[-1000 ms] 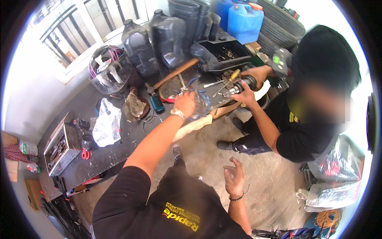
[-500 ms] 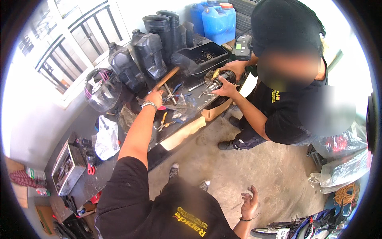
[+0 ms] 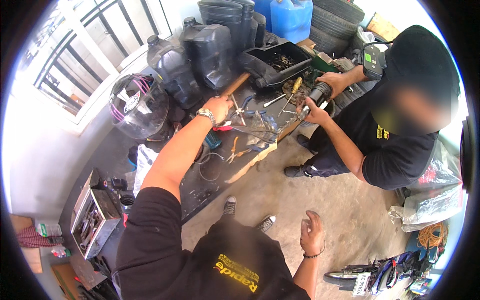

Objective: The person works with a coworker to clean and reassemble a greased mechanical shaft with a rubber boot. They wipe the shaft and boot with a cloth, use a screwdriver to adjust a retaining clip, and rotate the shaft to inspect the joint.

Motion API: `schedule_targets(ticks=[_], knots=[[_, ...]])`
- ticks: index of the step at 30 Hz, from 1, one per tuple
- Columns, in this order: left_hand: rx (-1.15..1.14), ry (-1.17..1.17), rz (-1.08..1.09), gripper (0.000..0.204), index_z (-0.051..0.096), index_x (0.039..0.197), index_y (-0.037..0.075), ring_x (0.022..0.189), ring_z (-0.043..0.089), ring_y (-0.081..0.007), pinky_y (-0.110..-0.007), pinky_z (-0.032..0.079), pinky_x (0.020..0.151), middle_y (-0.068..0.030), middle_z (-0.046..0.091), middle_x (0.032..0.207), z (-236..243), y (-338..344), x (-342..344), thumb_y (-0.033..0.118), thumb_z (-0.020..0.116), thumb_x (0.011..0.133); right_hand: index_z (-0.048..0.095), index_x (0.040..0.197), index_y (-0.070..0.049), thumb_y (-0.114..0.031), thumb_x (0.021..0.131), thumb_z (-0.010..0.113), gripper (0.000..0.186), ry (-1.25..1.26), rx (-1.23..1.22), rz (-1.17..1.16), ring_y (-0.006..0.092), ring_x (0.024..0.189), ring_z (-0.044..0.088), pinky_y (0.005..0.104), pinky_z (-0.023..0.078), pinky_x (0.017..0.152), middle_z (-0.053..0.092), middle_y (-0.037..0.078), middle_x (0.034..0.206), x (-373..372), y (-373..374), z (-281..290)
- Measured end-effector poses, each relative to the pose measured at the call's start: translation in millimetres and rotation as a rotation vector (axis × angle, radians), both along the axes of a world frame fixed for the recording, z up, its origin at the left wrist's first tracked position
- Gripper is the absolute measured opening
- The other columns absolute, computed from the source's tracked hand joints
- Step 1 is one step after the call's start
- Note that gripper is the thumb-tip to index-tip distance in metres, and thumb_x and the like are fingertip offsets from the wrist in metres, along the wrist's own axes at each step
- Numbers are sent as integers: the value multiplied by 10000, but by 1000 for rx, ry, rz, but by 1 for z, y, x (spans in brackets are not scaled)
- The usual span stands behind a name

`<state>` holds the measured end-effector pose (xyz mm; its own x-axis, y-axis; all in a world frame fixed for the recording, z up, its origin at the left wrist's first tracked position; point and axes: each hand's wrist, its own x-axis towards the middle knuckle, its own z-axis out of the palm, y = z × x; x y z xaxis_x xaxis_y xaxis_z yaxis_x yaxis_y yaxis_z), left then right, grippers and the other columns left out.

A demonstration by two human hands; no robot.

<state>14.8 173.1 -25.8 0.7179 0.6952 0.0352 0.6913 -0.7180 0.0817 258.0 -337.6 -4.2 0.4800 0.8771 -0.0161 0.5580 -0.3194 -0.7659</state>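
Over the dark workbench (image 3: 195, 185), my left hand (image 3: 218, 108) is closed at the near end of a wooden-handled tool (image 3: 236, 84); its head is hidden. A metal rod (image 3: 236, 111), pliers with orange handles (image 3: 234, 149) and a clear plastic bag (image 3: 261, 122) lie close by. My right hand (image 3: 312, 234) hangs above the concrete floor, open, with fingers raised and nothing in it. Across from me, a co-worker's two hands (image 3: 316, 111) hold a black and metal cylindrical part (image 3: 319, 95). A yellow-handled screwdriver (image 3: 296, 85) lies near that part.
Black jugs (image 3: 205, 52), a black open container (image 3: 280, 60) and a blue jug (image 3: 291, 20) line the bench's far side. A helmet (image 3: 139, 107) and a metal toolbox (image 3: 95, 220) stand to the left. A motorcycle (image 3: 385, 275) is at lower right.
My view has shifted, while my left hand stays by the wooden handle. My right hand has turned more upright. The co-worker's hands and cylindrical part have moved right, away from the screwdriver.
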Motion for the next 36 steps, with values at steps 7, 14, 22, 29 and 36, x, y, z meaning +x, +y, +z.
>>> schedule_targets(ticks=[7,14,22,29,36], knots=[[43,-74,73,245,632,1067,60,939,659,-392,-487,534,831,-196,628,1059,39,-2,-24,152,554,853,322,1531,-100,-433,983,553,681,456,260,89,336,1306,504,457,394,1074,498,206,1433,-34,54,3],[268,37,147,207,668,1006,52,968,672,-331,-488,504,847,-168,623,1139,67,-42,-30,179,537,908,195,1599,-243,-792,930,232,866,1076,519,214,382,1402,383,516,242,1146,457,256,1474,-44,99,18],[350,-102,222,169,625,968,50,932,669,-336,-470,519,824,-183,620,1107,97,-67,-32,178,581,867,225,1593,-255,-831,894,254,906,1174,529,330,367,1376,422,483,278,1136,502,234,1444,-46,129,39],[429,-52,125,197,622,982,56,992,651,-347,-471,487,896,-198,614,1138,108,-63,-35,199,613,845,231,1593,-232,-805,923,232,881,958,444,341,323,1369,440,446,285,1116,531,195,1423,-36,136,34],[294,39,5,273,600,1112,76,1032,639,-326,-469,479,876,-178,635,1134,79,-38,-27,222,586,881,282,1573,-182,-760,957,233,846,936,359,315,307,1402,390,468,243,1132,527,181,1434,-22,126,11]])
